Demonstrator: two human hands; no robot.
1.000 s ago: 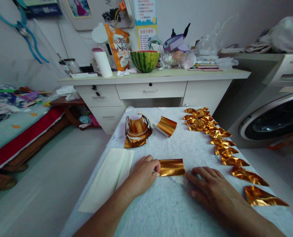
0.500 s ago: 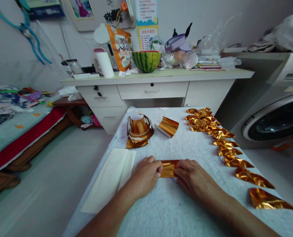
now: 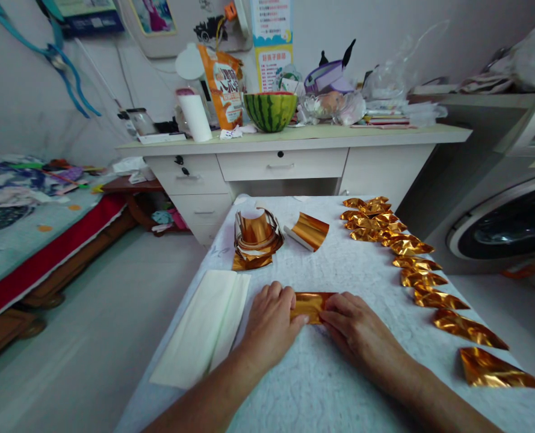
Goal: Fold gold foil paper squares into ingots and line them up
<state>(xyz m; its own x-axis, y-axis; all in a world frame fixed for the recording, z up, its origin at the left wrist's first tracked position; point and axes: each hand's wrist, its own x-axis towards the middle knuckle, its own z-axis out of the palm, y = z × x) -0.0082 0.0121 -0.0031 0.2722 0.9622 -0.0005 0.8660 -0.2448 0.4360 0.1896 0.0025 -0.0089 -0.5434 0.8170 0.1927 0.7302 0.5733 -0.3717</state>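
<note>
Left hand (image 3: 272, 322) and right hand (image 3: 356, 325) hold foil (image 3: 310, 307), likely light and easily creased, best gripped by its ends.

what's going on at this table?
A person has the left hand and right hand at opposite ends of a gold foil strip on the cloth-covered table. Folded gold pieces line the table's right side. Farther back are a foil stack and a curled sheet; pale paper lies by the left forearm.

On the table (image 3: 339, 391), a foil strip (image 3: 311, 307) lies between the hands (image 3: 271, 325), paper (image 3: 195, 331) left, foil pieces (image 3: 423, 278) right.
</note>
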